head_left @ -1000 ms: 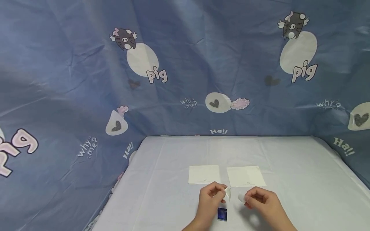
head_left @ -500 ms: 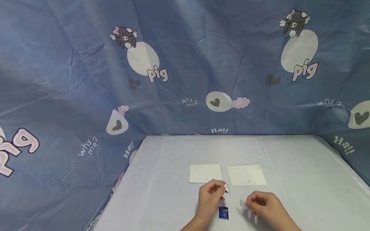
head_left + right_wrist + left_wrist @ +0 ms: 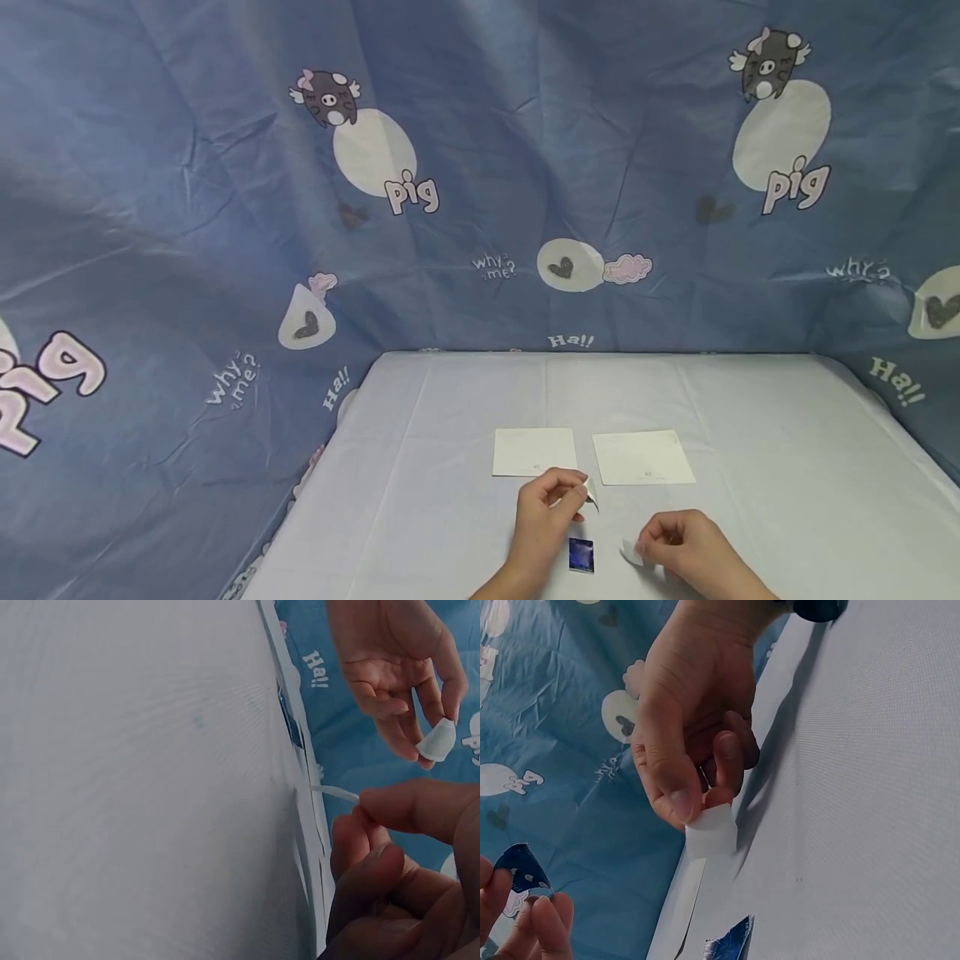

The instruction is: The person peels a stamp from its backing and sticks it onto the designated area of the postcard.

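Note:
My left hand (image 3: 546, 510) pinches a small, bent, thin piece (image 3: 523, 868) between thumb and fingertips. One face is dark blue with pale spots; the other, in the right wrist view, is whitish. To the right, my right hand (image 3: 688, 546) pinches a small white square of paper (image 3: 711, 832), low over the table. The right wrist view has this paper nearly edge-on. On the cloth between the hands lies a small dark blue square (image 3: 581, 555) with a light border.
Just beyond the hands, two white cards, a left card (image 3: 534, 452) and a right card (image 3: 643, 457), lie side by side on the white tablecloth (image 3: 450, 400). A blue printed curtain (image 3: 480, 167) hangs behind and to the left of the table.
My right hand has moved down and slightly right, nearer the table, with the white paper in its fingers. The left hand is almost still, holding its piece.

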